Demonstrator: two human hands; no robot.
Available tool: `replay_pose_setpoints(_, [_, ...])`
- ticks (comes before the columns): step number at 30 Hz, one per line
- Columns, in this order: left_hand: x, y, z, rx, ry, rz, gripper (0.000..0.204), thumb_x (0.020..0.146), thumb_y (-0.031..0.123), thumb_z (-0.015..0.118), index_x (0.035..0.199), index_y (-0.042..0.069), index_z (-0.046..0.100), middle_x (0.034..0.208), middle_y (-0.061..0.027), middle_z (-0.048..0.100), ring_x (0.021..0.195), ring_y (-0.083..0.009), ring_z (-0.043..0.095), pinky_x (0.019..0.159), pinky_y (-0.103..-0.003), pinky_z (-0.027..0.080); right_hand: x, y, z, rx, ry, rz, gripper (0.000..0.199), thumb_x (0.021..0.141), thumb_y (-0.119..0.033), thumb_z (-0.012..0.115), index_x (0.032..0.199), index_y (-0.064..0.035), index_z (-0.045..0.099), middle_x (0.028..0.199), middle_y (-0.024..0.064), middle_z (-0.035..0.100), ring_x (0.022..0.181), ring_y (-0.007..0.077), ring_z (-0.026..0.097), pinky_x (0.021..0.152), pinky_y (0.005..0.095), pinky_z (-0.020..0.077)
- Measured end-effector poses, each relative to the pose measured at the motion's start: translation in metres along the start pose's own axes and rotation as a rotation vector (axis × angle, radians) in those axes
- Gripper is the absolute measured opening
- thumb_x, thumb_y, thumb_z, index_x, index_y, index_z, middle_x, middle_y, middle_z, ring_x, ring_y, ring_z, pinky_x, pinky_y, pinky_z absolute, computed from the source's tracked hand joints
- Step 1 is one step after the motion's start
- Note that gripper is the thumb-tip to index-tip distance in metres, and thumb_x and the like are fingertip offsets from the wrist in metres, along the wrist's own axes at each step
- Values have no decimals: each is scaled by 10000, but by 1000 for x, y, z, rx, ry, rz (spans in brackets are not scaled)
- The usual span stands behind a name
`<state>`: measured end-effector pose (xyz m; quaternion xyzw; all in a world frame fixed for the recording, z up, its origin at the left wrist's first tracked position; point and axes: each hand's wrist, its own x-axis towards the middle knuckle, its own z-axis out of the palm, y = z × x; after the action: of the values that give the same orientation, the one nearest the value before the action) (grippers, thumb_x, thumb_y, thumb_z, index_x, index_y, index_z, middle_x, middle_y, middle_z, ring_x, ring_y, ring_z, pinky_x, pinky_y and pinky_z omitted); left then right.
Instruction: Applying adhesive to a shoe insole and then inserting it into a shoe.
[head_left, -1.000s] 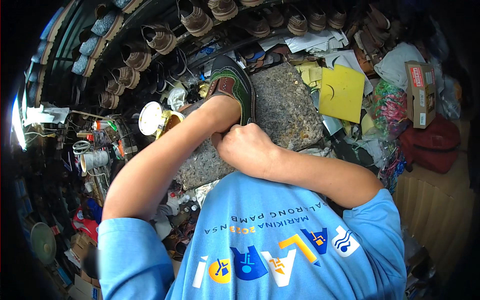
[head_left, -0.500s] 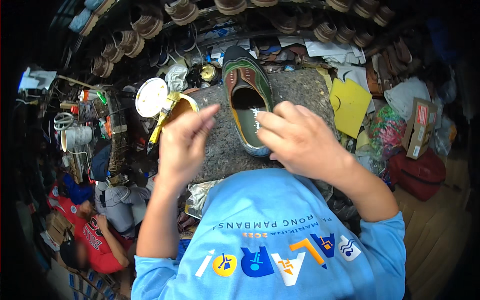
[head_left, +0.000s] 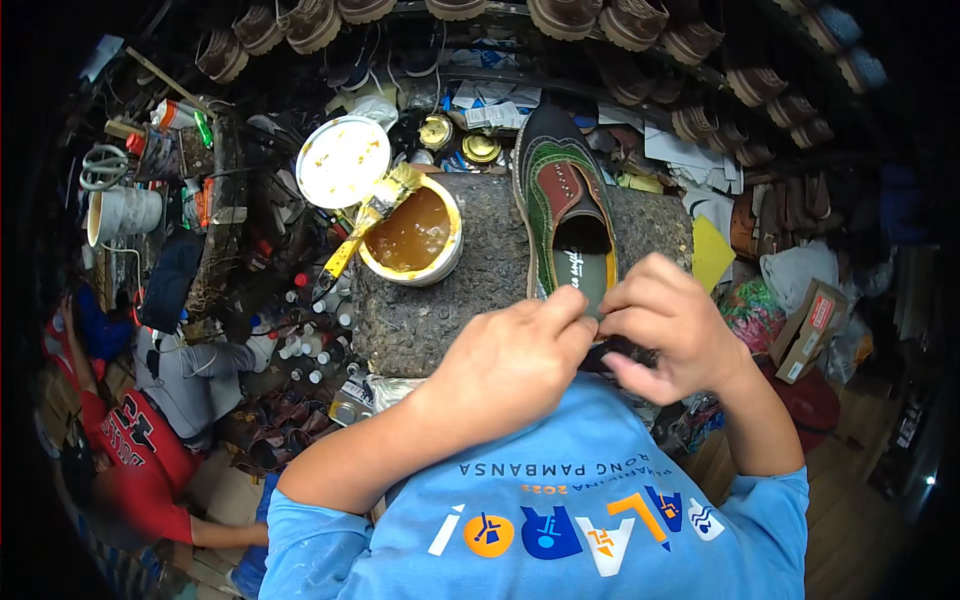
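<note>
A multicoloured leather shoe point(head_left: 562, 170) with a dark toe, green sides and a reddish-brown lacing area lies sole down, its heel toward me. My left hand point(head_left: 520, 355) is closed at the back rim of the heel, fingertips pressed together. At the same rim my right hand point(head_left: 668, 325) has curled fingers, its thumb lower beside the heel. Both hands cover most of the heel, so exactly what they pinch there is partly hidden. Left of the shoe stands a tub of amber glue point(head_left: 410, 235), with a yellow-handled brush point(head_left: 372, 212) resting across its rim.
The shoe and tub rest on a rough dark stone slab point(head_left: 480, 235). A smeared white lid point(head_left: 343, 162) leans behind the tub. Shoes on racks point(head_left: 560, 18) line the far side. Small bottles point(head_left: 318, 345) stand to the left, near a person in red point(head_left: 150, 440). A cardboard box point(head_left: 812, 330) sits right.
My left hand has come across from beside the tub to the shoe's heel. My right hand stays at the heel. The view has shifted, showing more of the tub.
</note>
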<state>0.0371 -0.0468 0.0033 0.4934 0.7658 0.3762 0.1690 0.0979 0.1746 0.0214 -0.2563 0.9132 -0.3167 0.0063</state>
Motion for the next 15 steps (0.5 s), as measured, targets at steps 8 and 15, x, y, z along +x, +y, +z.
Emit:
replay_pose_setpoints(8, [14, 0, 15, 99, -311, -18, 175, 851, 71, 577, 969, -43, 640, 835, -217, 671, 663, -374, 716, 557, -472, 590, 66, 2, 10, -216, -490, 391, 231, 815, -58, 668, 1031, 23, 680, 1130, 175, 672, 1054, 374, 663, 826, 526, 499])
replay_pose_setpoints(15, [25, -4, 13, 64, -407, -85, 156, 807, 77, 614, 830, -44, 710, 826, -252, 703, 702, -404, 726, 605, -495, 600, 83, 15, 20, -287, -892, 526, 310, 891, -102, 615, 1151, 45, 700, 1251, 220, 667, 1149, 387, 677, 936, 744, 459])
